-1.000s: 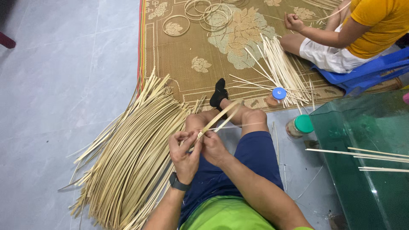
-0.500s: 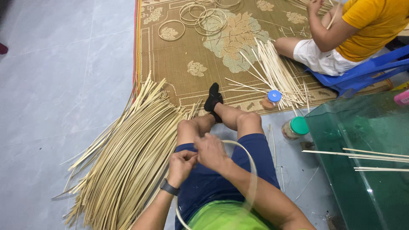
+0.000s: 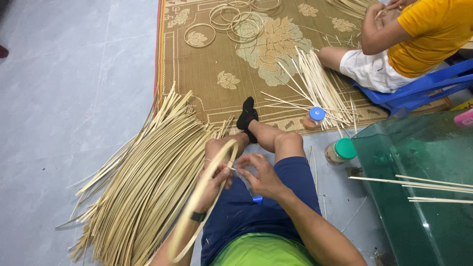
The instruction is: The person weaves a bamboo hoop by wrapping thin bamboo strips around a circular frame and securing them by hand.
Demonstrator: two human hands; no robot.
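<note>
Bare floor (image 3: 59,98) open to the left, strip pile (image 3: 143,187) just beside left knee, glass worktop (image 3: 419,197) crowding right; both hands, left (image 3: 217,180) and right (image 3: 261,175), pinch closed on pale bent hoop (image 3: 199,207) over the lap, arcing down past left forearm.

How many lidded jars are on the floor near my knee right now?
2. A blue-lidded jar stands at the mat's edge among loose sticks; a green-lidded jar stands on the tile beside the glass table. Others may be hidden.
</note>
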